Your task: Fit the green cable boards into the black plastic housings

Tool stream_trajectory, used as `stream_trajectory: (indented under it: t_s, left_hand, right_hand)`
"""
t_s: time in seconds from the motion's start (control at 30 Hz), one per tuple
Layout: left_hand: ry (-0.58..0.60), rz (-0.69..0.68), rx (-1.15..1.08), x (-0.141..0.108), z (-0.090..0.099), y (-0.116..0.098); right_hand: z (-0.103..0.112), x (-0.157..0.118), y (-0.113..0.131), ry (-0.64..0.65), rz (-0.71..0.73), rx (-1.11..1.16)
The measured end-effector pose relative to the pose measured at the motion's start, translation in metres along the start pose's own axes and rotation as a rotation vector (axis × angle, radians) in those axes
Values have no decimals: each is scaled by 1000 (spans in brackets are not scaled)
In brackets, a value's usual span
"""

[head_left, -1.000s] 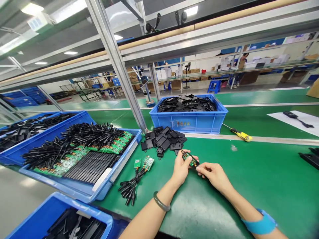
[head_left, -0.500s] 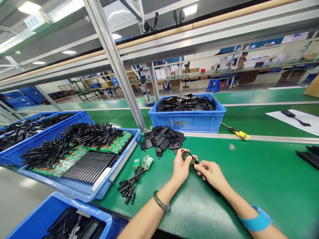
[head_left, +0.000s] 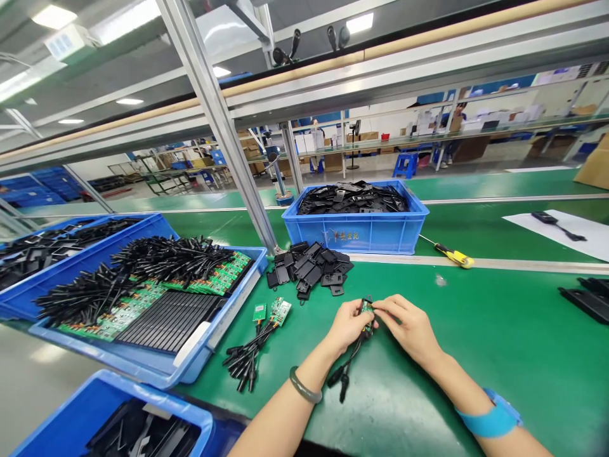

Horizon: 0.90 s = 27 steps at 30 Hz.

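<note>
Two bare hands are working over a glossy green worktop [head_left: 476, 355], and the small circuit board [head_left: 367, 306] is sitting between them, at the clock's centre, twelve pointing away from the person. The left hand [head_left: 349, 327] is gripping the board between thumb and curled fingers, its black cabling [head_left: 353, 355] trailing toward seven o'clock. The right hand [head_left: 412, 324] is holding its fingertips nearly together at the board's edge; whether they are gripping anything, I cannot tell. Black covers [head_left: 311, 270] are lying heaped at ten, loose cabled boards [head_left: 259, 339] between eight and nine, and a blue tray [head_left: 238, 317] of boards is standing at nine. A blue bin [head_left: 354, 233] is brimming with black parts at twelve. A yellow screwdriver [head_left: 459, 257] is resting at two, white paper [head_left: 571, 251] farther out. Beyond, a metal post [head_left: 223, 139] is rising between ten and eleven, while a blue stool [head_left: 405, 165] is standing at one.
</note>
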State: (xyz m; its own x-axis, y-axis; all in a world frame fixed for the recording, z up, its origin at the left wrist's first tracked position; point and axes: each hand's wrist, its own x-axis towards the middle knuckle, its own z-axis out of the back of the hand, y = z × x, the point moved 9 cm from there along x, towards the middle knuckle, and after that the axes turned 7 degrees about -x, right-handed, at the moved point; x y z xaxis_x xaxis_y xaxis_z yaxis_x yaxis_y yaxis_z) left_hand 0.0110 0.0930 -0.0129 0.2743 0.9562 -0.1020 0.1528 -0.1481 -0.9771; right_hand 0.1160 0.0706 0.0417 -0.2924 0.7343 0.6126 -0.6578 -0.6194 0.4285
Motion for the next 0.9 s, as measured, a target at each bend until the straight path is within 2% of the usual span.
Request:
stream_trajectory:
  t_s: [0.1,0.2,0.63,0.9]
  left_hand:
    - [35,-29,126,-1,-5,2]
    - [48,-26,162,-1,-6,6]
    - [83,-42,336,0,-6,7]
    - [86,-61,358,1,-6,9]
  right_hand:
    - [-1,-2,5,-9,97,-114]
    - [-3,-3,7,-5,131,-160]
    - [0,-2,7,-12,130,-140]
    - [1,-3,6,-33,126,-129]
